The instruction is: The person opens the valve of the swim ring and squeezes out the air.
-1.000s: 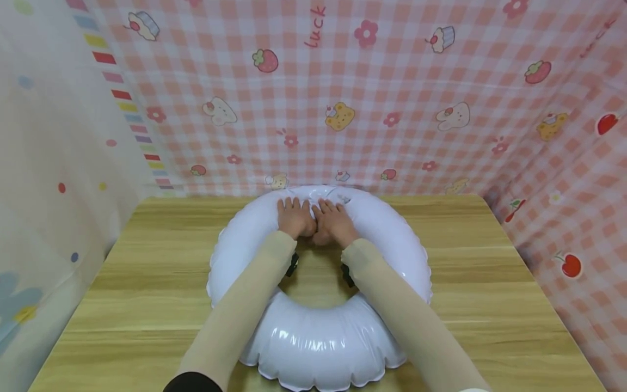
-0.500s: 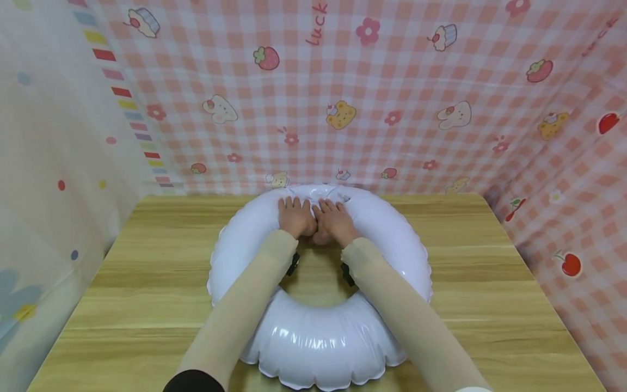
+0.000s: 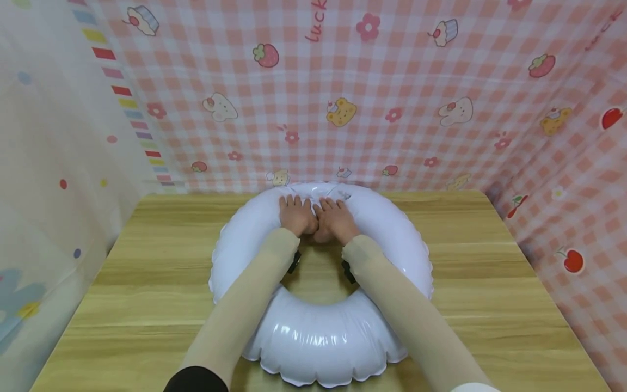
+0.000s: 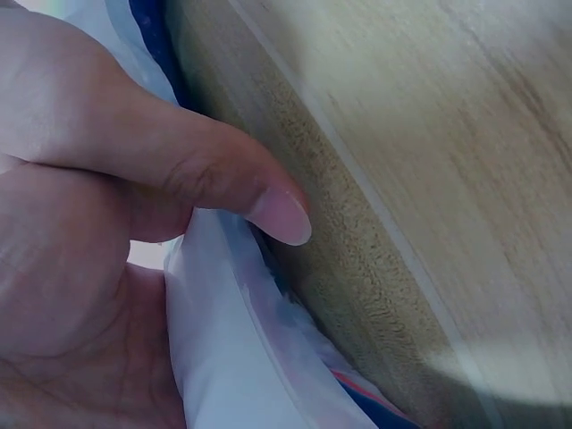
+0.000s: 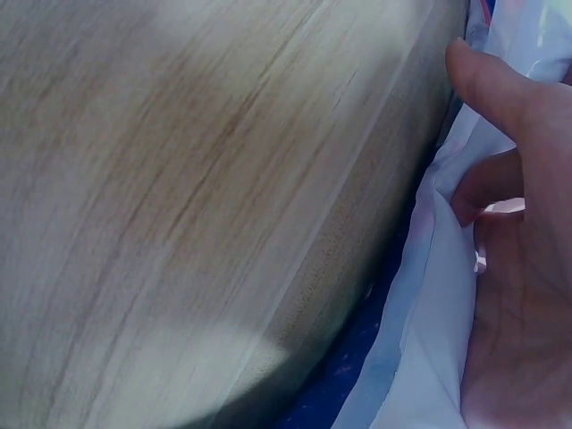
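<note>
A white inflatable swim ring (image 3: 319, 332) lies flat, its far side close to the patterned cloth. My left hand (image 3: 296, 215) rests on the ring's far section, fingers straight and pointing away over its top. Beside it my right hand (image 3: 337, 219) lies the same way, the two touching or nearly so at the thumbs. In the left wrist view, the left thumb (image 4: 214, 170) reaches down over the ring's inner wall (image 4: 223, 322). The right thumb (image 5: 487, 85) extends along the white vinyl (image 5: 438, 295) in the right wrist view; blue shows at its underside.
The ring lies on a wood-grain table (image 3: 490, 283). Behind the table hangs a pink checked cloth (image 3: 294, 81), which continues on the right. A pale dotted cloth (image 3: 59, 136) hangs at the left. Dark wrist straps (image 3: 348, 271) show near both sleeve cuffs.
The head view has shifted very slightly. Both hands and the swim ring keep their places.
</note>
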Tool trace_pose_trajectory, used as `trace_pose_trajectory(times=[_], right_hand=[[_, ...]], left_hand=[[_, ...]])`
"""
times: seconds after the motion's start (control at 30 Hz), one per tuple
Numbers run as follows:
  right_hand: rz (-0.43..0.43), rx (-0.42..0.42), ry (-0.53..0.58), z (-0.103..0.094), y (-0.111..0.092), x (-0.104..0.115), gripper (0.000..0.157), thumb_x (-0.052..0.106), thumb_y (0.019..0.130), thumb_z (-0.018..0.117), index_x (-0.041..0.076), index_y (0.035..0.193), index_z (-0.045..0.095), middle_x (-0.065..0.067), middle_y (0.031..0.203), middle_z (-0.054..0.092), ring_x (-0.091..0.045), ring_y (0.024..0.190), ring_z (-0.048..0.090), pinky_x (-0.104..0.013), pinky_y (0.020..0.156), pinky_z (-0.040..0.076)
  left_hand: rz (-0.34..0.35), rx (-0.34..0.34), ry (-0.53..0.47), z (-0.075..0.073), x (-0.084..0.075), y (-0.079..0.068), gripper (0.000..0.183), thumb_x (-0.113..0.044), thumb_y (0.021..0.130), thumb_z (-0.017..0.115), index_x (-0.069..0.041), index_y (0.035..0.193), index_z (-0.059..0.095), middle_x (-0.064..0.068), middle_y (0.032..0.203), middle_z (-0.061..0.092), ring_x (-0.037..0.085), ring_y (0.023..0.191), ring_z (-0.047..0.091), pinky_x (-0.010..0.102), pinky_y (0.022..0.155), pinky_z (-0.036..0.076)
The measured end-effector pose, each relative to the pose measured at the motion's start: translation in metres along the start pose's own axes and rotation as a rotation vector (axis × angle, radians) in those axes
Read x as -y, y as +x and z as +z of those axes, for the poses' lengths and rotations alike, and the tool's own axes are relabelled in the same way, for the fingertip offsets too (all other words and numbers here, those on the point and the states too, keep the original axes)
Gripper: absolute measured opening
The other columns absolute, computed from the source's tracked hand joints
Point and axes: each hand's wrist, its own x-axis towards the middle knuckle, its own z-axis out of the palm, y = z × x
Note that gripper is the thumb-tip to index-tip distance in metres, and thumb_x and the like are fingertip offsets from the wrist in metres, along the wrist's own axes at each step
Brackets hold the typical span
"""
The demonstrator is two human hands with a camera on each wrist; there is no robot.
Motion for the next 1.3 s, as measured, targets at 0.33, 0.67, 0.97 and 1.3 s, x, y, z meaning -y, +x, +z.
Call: trace_pose_trajectory(times=[0.33,0.67,0.97,1.3], right_hand=[[0.001,0.001,-0.014,0.0011,0.0006,0.0008,0.097,0.063,0.096,0.053,0.011,0.166,0.01,-0.012,0.174,0.003,-0.029,0.162,0.004,-0.046,0.132,0.0],[-0.004,0.005,-0.007,0.0016,0.0009,-0.0007,0.099,0.067,0.096,0.052,0.011,0.166,0.01,-0.012,0.174,0.003,-0.029,0.162,0.004,-0.045,0.132,0.0],[-0.015,0.011,-0.007,0.0008,0.0009,-0.0013,0.095,0.061,0.097,0.052,0.011,0.166,0.011,-0.012,0.174,0.004,-0.029,0.162,0.005,-0.046,0.132,0.001],[-0.016,0.015,0.003,0.0024,0.0022,-0.0023,0.097,0.065,0.096,0.052,0.011,0.166,0.012,-0.012,0.174,0.006,-0.029,0.162,0.007,-0.046,0.132,0.002]], left_hand=[[0.001,0.014,0.028,-0.0003,-0.0001,0.0009,0.07,-0.045,0.107,0.037,-0.01,0.165,0.02,0.019,0.172,0.015,0.039,0.161,0.008,0.052,0.131,-0.001],[-0.004,0.03,0.041,0.001,-0.001,0.0022,0.07,-0.046,0.107,0.036,-0.01,0.165,0.019,0.018,0.172,0.013,0.038,0.161,0.008,0.052,0.131,-0.001],[-0.008,0.031,0.034,0.0016,-0.0009,0.0023,0.07,-0.045,0.107,0.036,-0.011,0.165,0.018,0.018,0.172,0.013,0.038,0.161,0.008,0.052,0.131,-0.002],[-0.006,0.023,0.037,0.0026,-0.0008,0.0027,0.068,-0.045,0.107,0.037,-0.011,0.165,0.021,0.018,0.172,0.017,0.038,0.16,0.01,0.052,0.131,0.0]])
